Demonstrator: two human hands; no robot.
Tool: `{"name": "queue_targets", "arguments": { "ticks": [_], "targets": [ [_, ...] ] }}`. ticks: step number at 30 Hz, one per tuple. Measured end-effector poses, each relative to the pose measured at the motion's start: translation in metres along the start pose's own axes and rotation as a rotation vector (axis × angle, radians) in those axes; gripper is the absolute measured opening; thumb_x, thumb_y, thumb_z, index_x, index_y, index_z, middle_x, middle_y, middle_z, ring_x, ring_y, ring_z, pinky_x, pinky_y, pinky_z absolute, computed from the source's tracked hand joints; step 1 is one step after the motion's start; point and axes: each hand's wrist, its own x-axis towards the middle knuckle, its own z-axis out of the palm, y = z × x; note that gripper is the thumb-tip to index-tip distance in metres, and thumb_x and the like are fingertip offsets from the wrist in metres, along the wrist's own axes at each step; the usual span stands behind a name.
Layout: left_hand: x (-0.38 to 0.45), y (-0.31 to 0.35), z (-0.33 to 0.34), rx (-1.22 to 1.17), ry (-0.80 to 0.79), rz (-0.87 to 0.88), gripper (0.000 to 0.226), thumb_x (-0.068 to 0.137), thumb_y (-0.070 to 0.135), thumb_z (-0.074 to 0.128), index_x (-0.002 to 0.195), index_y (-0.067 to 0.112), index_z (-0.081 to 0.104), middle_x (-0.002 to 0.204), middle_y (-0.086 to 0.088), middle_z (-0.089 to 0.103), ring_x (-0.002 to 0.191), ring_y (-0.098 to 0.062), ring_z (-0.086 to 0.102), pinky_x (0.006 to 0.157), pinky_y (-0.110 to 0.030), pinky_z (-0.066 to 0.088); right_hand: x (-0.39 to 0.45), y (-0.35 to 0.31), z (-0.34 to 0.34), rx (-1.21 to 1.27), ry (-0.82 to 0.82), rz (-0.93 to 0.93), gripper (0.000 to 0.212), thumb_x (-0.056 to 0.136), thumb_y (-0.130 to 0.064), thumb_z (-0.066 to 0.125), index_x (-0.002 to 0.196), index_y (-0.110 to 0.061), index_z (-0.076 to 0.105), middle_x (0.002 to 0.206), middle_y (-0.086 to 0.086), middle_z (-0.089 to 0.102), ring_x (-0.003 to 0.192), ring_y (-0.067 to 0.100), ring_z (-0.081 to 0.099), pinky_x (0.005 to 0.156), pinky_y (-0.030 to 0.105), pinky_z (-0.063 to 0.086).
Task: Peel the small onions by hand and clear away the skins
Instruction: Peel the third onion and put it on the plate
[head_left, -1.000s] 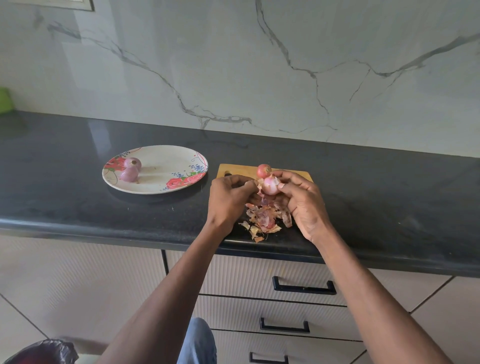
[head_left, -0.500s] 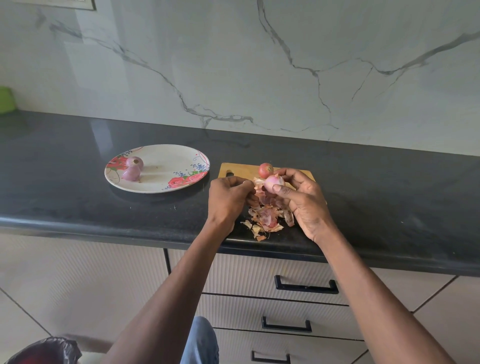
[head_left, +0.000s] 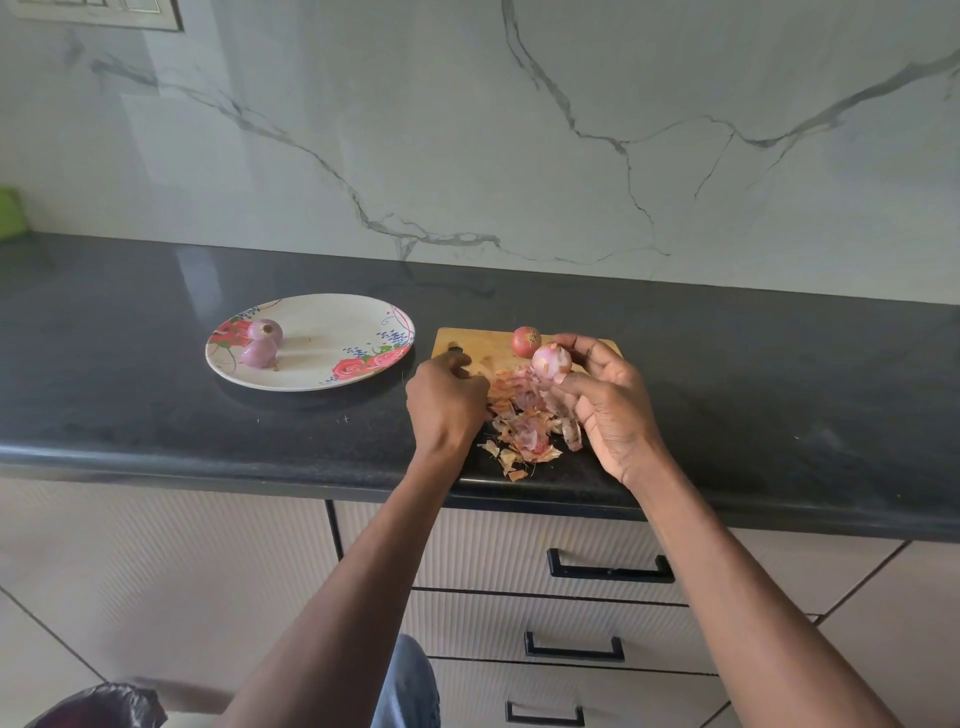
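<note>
My right hand (head_left: 608, 405) holds a partly peeled pink onion (head_left: 550, 360) between thumb and fingertips above the wooden cutting board (head_left: 467, 344). A loose strip of skin hangs from it. My left hand (head_left: 445, 402) hovers just left of the skin pile (head_left: 524, 426), fingers curled; what it holds is hidden. An unpeeled red onion (head_left: 525, 340) sits on the board's far edge. Two peeled purple onions (head_left: 262, 340) lie on the left side of a flowered plate (head_left: 337, 338).
The black countertop (head_left: 753, 374) runs along a marble wall. Its front edge is right below the skins. Drawers with black handles (head_left: 610, 571) sit under it. A dark bin bag (head_left: 98, 706) lies at the bottom left, and a green object (head_left: 9, 213) at the far left.
My left hand has drawn away from the onion to the left and down. My right hand has lifted and turned the onion, showing more of its peeled surface.
</note>
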Motion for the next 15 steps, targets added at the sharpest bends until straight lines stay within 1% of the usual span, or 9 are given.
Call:
{"name": "queue_targets", "arguments": {
  "ticks": [1, 3, 4, 5, 7, 8, 10, 13, 15],
  "targets": [
    [-0.0009, 0.0009, 0.0001, 0.05, -0.002, 0.026, 0.029, 0.082, 0.008, 0.063, 0.106, 0.01, 0.077, 0.094, -0.01, 0.075, 0.075, -0.025, 0.072, 0.079, -0.043, 0.061, -0.0003, -0.0005, 0.0006, -0.002, 0.008, 0.008, 0.038, 0.085, 0.013, 0.065, 0.113, -0.012, 0.067, 0.112, 0.011, 0.074, 0.1, 0.031, 0.072, 0.078, 0.036, 0.053],
    [-0.0025, 0.0023, 0.0011, 0.125, -0.005, 0.064, 0.017, 0.083, 0.012, 0.061, 0.08, 0.004, 0.077, 0.072, -0.011, 0.07, 0.062, -0.022, 0.061, 0.067, -0.038, 0.056, -0.0013, -0.0012, 0.0016, -0.032, 0.023, -0.001, 0.038, 0.085, 0.013, 0.065, 0.113, -0.013, 0.069, 0.111, 0.009, 0.074, 0.097, 0.029, 0.071, 0.074, 0.034, 0.053],
    [-0.0022, 0.0022, 0.002, 0.155, -0.018, 0.082, 0.022, 0.084, 0.014, 0.062, 0.072, 0.0, 0.073, 0.064, -0.01, 0.066, 0.056, -0.023, 0.057, 0.062, -0.035, 0.052, -0.0017, -0.0007, 0.0017, -0.059, 0.033, -0.015, 0.038, 0.085, 0.012, 0.066, 0.111, -0.015, 0.07, 0.111, 0.007, 0.075, 0.096, 0.027, 0.071, 0.074, 0.035, 0.054],
    [-0.002, 0.0021, 0.0025, 0.178, -0.04, 0.106, 0.022, 0.085, 0.014, 0.063, 0.074, -0.001, 0.074, 0.066, -0.009, 0.067, 0.058, -0.023, 0.059, 0.061, -0.035, 0.052, -0.0024, -0.0004, 0.0024, -0.089, 0.042, -0.031, 0.038, 0.085, 0.011, 0.068, 0.11, -0.017, 0.071, 0.111, 0.004, 0.075, 0.097, 0.025, 0.072, 0.075, 0.035, 0.055],
    [-0.0024, 0.0022, 0.0016, 0.154, -0.088, 0.197, 0.015, 0.088, 0.011, 0.066, 0.095, 0.007, 0.079, 0.09, -0.007, 0.074, 0.077, -0.021, 0.069, 0.073, -0.038, 0.06, -0.0026, -0.0001, 0.0037, -0.15, 0.06, -0.061, 0.038, 0.084, 0.01, 0.071, 0.113, -0.015, 0.072, 0.107, -0.005, 0.076, 0.1, 0.018, 0.073, 0.076, 0.033, 0.059],
    [-0.0021, 0.0016, 0.0007, 0.119, -0.104, 0.253, 0.018, 0.09, 0.012, 0.067, 0.104, 0.011, 0.079, 0.098, -0.005, 0.074, 0.083, -0.019, 0.07, 0.078, -0.04, 0.06, -0.0023, -0.0005, 0.0043, -0.176, 0.072, -0.075, 0.038, 0.083, 0.009, 0.073, 0.116, -0.012, 0.071, 0.103, -0.012, 0.076, 0.099, 0.013, 0.073, 0.075, 0.031, 0.059],
    [-0.0039, 0.0001, -0.001, 0.034, -0.142, 0.331, 0.019, 0.093, 0.016, 0.068, 0.109, 0.012, 0.078, 0.096, -0.002, 0.073, 0.083, -0.019, 0.07, 0.079, -0.043, 0.06, -0.0021, -0.0009, 0.0046, -0.207, 0.092, -0.101, 0.041, 0.082, 0.008, 0.075, 0.12, -0.005, 0.069, 0.095, -0.021, 0.075, 0.094, 0.005, 0.072, 0.071, 0.024, 0.059],
    [-0.0059, -0.0008, -0.0016, -0.072, -0.238, 0.362, 0.02, 0.095, 0.018, 0.069, 0.111, 0.009, 0.076, 0.093, -0.003, 0.073, 0.081, -0.019, 0.072, 0.075, -0.041, 0.062, -0.0014, 0.0009, 0.0045, -0.232, 0.106, -0.117, 0.042, 0.08, 0.007, 0.077, 0.12, -0.005, 0.069, 0.095, -0.02, 0.076, 0.095, 0.007, 0.073, 0.071, 0.022, 0.058],
    [-0.0072, 0.0008, -0.0014, -0.1, -0.276, 0.354, 0.023, 0.095, 0.018, 0.069, 0.113, 0.006, 0.076, 0.097, -0.006, 0.074, 0.081, -0.016, 0.073, 0.074, -0.035, 0.062, -0.0008, 0.0033, 0.0048, -0.243, 0.105, -0.115, 0.043, 0.079, 0.007, 0.078, 0.118, -0.009, 0.07, 0.102, -0.009, 0.077, 0.098, 0.013, 0.074, 0.076, 0.027, 0.06]
  ]
}}
